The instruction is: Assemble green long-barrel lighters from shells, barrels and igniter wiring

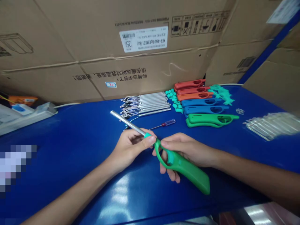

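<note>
A green plastic lighter handle [187,170] with a metal tube [126,122] sticking out of its front is held over the blue table [77,140]. My left hand [131,150] pinches the teal collar where tube meets handle. My right hand [185,151] is wrapped round the handle near its trigger loop. The tube points up and to the left.
Behind the hands lie a small screwdriver [164,124], a row of metal tubes with wires [147,104], several red, orange, blue and green handle shells [203,103], teal small parts [174,100] and clear strips [272,125]. Cardboard boxes [131,43] wall the back. A power strip [28,115] lies at the left.
</note>
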Available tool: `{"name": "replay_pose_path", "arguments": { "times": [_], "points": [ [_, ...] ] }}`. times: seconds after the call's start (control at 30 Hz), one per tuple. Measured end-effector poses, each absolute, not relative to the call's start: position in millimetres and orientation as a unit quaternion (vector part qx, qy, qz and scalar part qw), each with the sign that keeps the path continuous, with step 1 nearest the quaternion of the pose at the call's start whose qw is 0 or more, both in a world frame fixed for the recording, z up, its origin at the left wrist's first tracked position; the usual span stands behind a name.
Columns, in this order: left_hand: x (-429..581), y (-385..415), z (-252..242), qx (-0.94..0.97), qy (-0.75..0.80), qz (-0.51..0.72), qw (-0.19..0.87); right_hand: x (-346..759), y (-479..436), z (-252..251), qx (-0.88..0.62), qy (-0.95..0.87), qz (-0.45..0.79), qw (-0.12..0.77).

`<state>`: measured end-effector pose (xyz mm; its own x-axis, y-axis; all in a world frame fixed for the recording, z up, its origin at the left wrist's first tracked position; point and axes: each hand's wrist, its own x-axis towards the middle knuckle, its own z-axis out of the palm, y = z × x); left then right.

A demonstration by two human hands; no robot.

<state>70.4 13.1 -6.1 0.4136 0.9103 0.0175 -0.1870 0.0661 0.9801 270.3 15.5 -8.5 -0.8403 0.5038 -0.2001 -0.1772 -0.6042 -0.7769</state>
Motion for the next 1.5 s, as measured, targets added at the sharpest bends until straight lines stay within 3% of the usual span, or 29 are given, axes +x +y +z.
{"name": "replay_pose_path", "arguments": {
  "times": [0.5, 1.5],
  "points": [
    [68.1, 14.8, 0.9, 0.437, 0.307, 0.484, 0.693, 273.5, 15.4, -6.1, -0.255, -0.419, 0.846, 0.207],
    [65.2, 13.8, -2.1, 0.481, 0.365, 0.473, 0.642, 273.5, 12.4, -9.7, -0.275, -0.476, 0.806, 0.217]
  ]
}}
